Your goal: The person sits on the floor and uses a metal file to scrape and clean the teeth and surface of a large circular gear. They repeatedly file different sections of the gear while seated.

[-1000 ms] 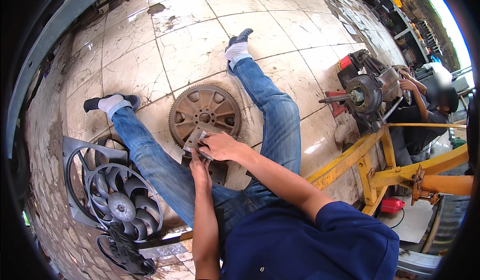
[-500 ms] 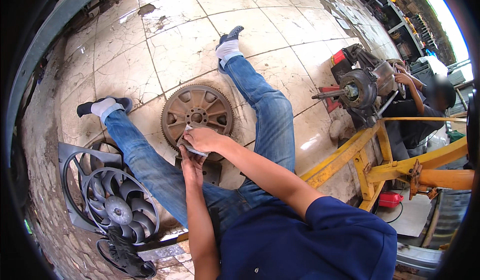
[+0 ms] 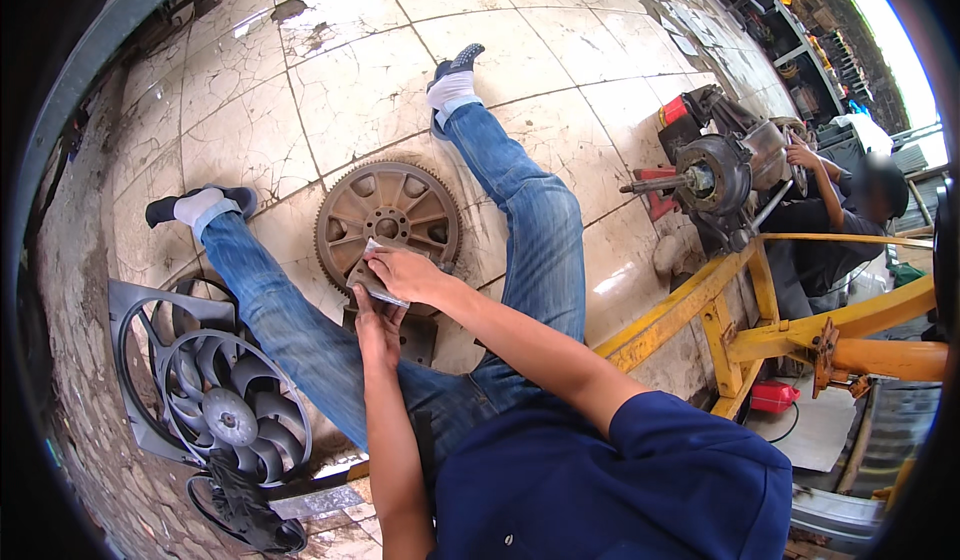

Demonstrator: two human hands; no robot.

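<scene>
A flywheel (image 3: 350,210) with a toothed rim and a rusty brown face lies on the floor between my legs. Over its near edge, my two hands share a small flat grey piece with pale edges; its exact kind is hard to make out. My left hand (image 3: 376,332) grips that flat piece (image 3: 364,278) from the near side, thumb and fingers at its lower edge. My right hand (image 3: 408,276) lies across its top with the fingers bent, closed against it. Partly hidden under my hands, a dark metal block (image 3: 420,340) sits next to the flywheel.
A radiator fan (image 3: 230,415) in its frame lies to the left, by a black cable bundle (image 3: 245,510). On the right are a yellow steel frame (image 3: 690,310), a greasy axle hub assembly (image 3: 712,175) and a co-worker (image 3: 850,210) handling it. A red case (image 3: 773,396) rests below.
The view has shifted slightly, so everything sits a little further left. Both hands keep their hold on the flat piece, with only a small shift over the flywheel's near edge.
</scene>
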